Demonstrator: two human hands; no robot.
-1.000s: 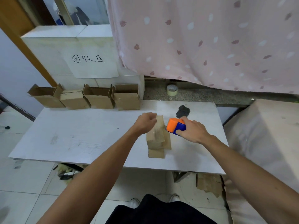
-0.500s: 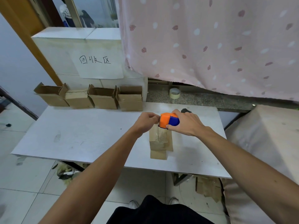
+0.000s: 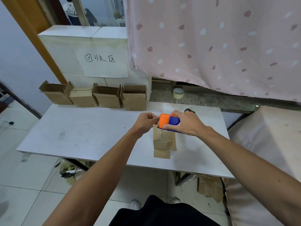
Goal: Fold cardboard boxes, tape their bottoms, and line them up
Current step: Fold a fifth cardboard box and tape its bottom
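1. The cardboard box (image 3: pixel 164 141) stands on the white table (image 3: pixel 97 136) at about 4 o'clock from the table's middle, near the front edge, with a flap lying flat toward 6 o'clock.
2. An orange and blue tape dispenser (image 3: pixel 168 122) sits at the box's far top edge, at 12 o'clock from the box.
3. The right hand (image 3: pixel 187 123) wraps the dispenser's blue end, thumb beneath and fingers over the top.
4. The left hand (image 3: pixel 146 120), at 9 o'clock from the dispenser, has its fingers curled at the orange end; what they pinch, if anything, cannot be told.
5. A row of four open boxes (image 3: pixel 108 101) lines the table's far edge from 11 to 12 o'clock.
6. A tape roll (image 3: pixel 178 93) stands on the stone ledge (image 3: pixel 211 100) at 1 o'clock.
7. A pink curtain (image 3: pixel 211 38) hangs above the ledge.
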